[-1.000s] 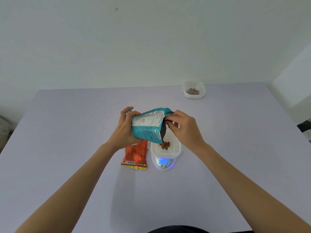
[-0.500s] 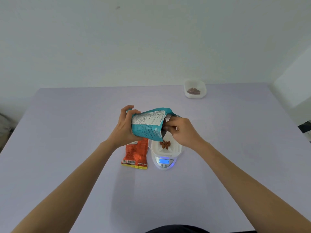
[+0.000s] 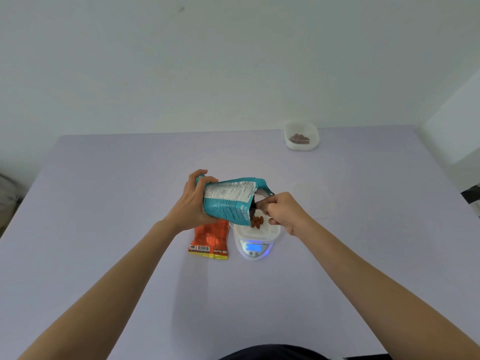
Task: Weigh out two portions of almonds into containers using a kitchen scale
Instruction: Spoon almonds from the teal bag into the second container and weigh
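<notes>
Almonds (image 3: 256, 222), brown and lying in a small cluster of perhaps 4 or 5, are sitting in the white ribbed plastic container (image 3: 270, 231) that is resting on the round white kitchen scale (image 3: 254, 249), whose blue display is glowing toward the person but is too small to read. Directly above that cluster, the teal foil almond bag (image 3: 228, 201) is lying tipped on its side, its long axis running left to right and its torn mouth pointing right and slightly down over the container. The left hand (image 3: 193, 203) is clamping the closed bottom end of the bag, fingers wrapped over the top and thumb underneath. The right hand (image 3: 281, 213) is curling at the bag's mouth, fingertips pinched together just inside the opening; whether they are gripping a nut cannot be told.

So the relation that matters is vertical: the container is sitting straight below the mouth and the right hand, which is the nearer of the 2 hands to it. Any almond leaving the opening is likely falling into the dish.

A second clear plastic container (image 3: 301, 137) holding some brown almonds is standing well apart at the far right of the lilac table (image 3: 104, 203), which suggests 1 portion is done. An orange snack packet (image 3: 210, 240) is lying flat just left of the scale.
</notes>
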